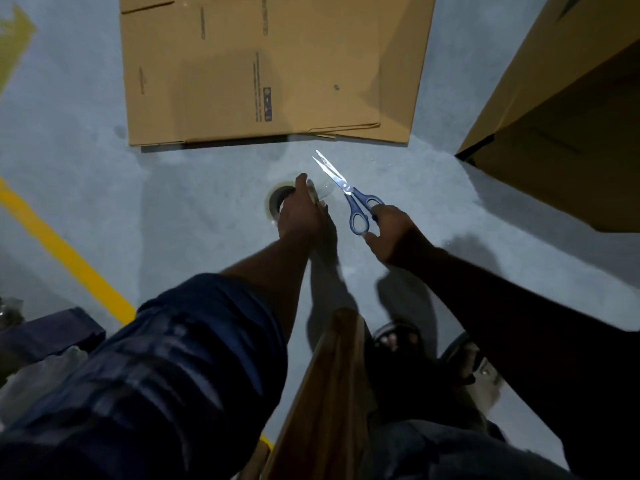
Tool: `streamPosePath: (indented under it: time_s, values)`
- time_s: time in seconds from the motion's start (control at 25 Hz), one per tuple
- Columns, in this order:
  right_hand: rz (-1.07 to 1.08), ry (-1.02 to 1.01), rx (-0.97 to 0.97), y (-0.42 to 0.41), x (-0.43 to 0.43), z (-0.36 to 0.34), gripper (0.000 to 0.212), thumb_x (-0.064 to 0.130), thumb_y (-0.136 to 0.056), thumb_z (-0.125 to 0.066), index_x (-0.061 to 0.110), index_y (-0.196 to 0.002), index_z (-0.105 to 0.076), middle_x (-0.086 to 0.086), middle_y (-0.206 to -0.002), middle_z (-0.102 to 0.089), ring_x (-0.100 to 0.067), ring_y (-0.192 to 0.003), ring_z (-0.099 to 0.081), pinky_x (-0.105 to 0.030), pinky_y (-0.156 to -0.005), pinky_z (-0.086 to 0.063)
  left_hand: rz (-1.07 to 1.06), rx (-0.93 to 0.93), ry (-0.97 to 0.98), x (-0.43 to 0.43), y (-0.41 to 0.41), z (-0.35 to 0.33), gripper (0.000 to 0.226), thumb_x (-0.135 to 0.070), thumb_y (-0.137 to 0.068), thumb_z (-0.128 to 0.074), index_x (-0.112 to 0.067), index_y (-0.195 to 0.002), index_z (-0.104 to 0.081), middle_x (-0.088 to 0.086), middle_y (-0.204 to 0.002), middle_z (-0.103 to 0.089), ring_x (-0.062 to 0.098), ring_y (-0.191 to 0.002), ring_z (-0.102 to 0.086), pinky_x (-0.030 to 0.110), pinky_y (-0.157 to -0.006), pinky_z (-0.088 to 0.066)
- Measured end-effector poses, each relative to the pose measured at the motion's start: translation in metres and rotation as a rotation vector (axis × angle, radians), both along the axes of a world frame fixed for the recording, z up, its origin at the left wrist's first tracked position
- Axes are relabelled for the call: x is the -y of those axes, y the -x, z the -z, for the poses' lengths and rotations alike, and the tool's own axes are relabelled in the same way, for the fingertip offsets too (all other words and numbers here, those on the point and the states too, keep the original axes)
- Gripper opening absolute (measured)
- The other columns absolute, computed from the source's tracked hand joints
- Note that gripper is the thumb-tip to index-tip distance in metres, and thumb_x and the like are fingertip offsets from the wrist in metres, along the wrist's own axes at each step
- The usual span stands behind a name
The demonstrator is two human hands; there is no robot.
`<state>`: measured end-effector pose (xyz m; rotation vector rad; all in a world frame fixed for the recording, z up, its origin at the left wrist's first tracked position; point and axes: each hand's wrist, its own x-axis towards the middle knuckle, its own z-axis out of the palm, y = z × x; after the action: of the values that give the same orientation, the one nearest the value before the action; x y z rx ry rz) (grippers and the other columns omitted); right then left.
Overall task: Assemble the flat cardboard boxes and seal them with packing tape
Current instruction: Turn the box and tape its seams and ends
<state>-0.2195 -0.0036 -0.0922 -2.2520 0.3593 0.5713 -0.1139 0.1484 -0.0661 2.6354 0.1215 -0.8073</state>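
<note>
Head view: nearest the camera, a blue sleeve [173, 375] leads out to the left hand [299, 213], which is curled round a roll of tape [275, 202] held above the floor [173, 188]. The right hand [391, 233] grips the handles of the scissors [346, 192], their blades slightly parted and just beside the left fingers. The flat boxes [263, 71] lie further off, untouched, and a made-up box [554, 133] stands to the right.

A cut this close could nick a finger. The clear strip is hard to see, and I think it could snap back onto the roll or fold onto itself.
</note>
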Motion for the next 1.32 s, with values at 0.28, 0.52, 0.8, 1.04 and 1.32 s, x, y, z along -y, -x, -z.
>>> streamPosePath:
  time_s: [0.28,0.52,0.8,1.04,1.32]
  values:
    - [-0.221,0.122,0.141,-0.005,0.078,-0.145,0.051,0.027,-0.096,-0.062,0.009,-0.141,-0.047,-0.012,-0.144,-0.047,-0.027,-0.131,-0.048,-0.033,-0.106,-0.038,-0.156,0.35,0.411,0.059,0.007,-0.099,0.046,-0.02,-0.093,-0.062,-0.013,-0.136,-0.051,0.006,-0.133,-0.052,0.022,-0.123,-0.054,0.039,-0.106,-0.044]
    - [0.137,0.252,0.711,0.078,0.14,-0.327,0.014,0.013,-0.097,-0.061,0.005,-0.107,-0.067,-0.009,-0.101,-0.066,-0.018,-0.093,-0.061,-0.026,-0.08,-0.044,0.12,0.381,0.999,0.142,0.072,-0.267,0.029,-0.018,-0.099,-0.059,-0.013,-0.128,-0.059,0.0,-0.126,-0.065,0.006,-0.118,-0.06,0.021,-0.097,-0.049]
    - [1.068,0.396,0.312,0.153,0.26,-0.334,0.069,0.04,-0.093,-0.064,0.002,-0.145,-0.039,-0.018,-0.14,-0.048,-0.035,-0.127,-0.049,-0.041,-0.102,-0.041,0.251,0.263,0.706,0.226,0.077,-0.292,0.065,-0.037,-0.1,-0.057,-0.008,-0.153,-0.033,0.011,-0.154,-0.04,0.025,-0.141,-0.039,0.03,-0.112,-0.033]
    - [1.368,-0.151,0.341,0.132,0.276,-0.289,0.082,0.073,-0.075,-0.06,0.009,-0.126,-0.063,-0.008,-0.118,-0.068,-0.029,-0.105,-0.064,-0.046,-0.096,-0.054,0.127,0.136,0.617,0.263,0.037,-0.27,0.078,-0.062,-0.089,-0.059,-0.016,-0.148,-0.039,0.01,-0.143,-0.053,0.031,-0.126,-0.053,0.046,-0.104,-0.047]
    - [1.376,-0.238,0.235,0.118,0.246,-0.303,0.068,0.061,-0.087,-0.066,0.006,-0.125,-0.063,-0.012,-0.119,-0.068,-0.033,-0.105,-0.065,-0.047,-0.095,-0.054,0.086,-0.141,0.865,0.255,-0.001,-0.283,0.057,-0.036,-0.08,-0.082,-0.022,-0.129,-0.055,0.001,-0.119,-0.067,0.023,-0.107,-0.066,0.051,-0.092,-0.056]
